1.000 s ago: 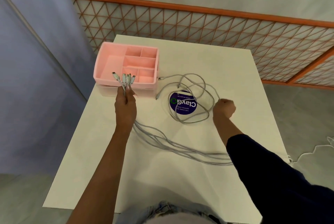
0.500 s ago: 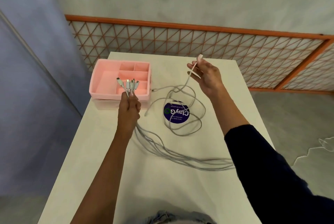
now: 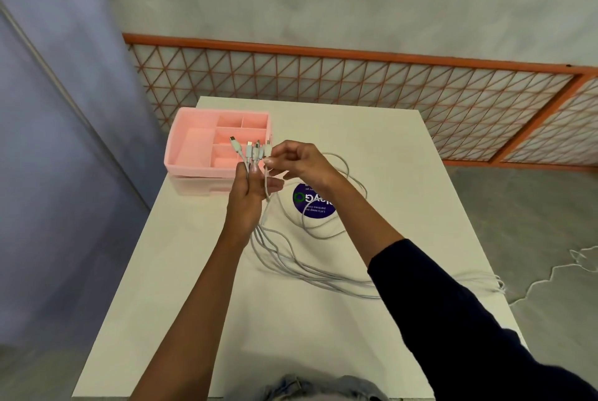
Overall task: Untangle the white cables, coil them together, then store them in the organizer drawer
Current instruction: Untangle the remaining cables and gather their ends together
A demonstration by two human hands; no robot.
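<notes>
A round dark purple sticker (image 3: 309, 205) is lying on the white rectangular table (image 3: 323, 336), facing away from the camera so its white writing is reading upside down. The large word with a green ring is partly hidden behind the right forearm, and a smaller line beneath is reading "Let's keep ou…". At the table's far left corner a pink plastic organizer (image 3: 184, 154) is sitting with its top tray divided into several open compartments, their pink floors showing. A paler drawer (image 3: 194, 185) is sitting closed beneath the tray. The left hand (image 3: 247, 203) is gripping a bundle of thin white cables (image 3: 291, 266), fingers curled round them, with the plug ends (image 3: 249, 151) sticking up in front of the organizer. The right hand (image 3: 301, 163), in a dark sleeve (image 3: 453, 319), is pinching one more plug end just beside that bundle. The cables are trailing down onto the table, looping around the sticker and running towards the right edge.
</notes>
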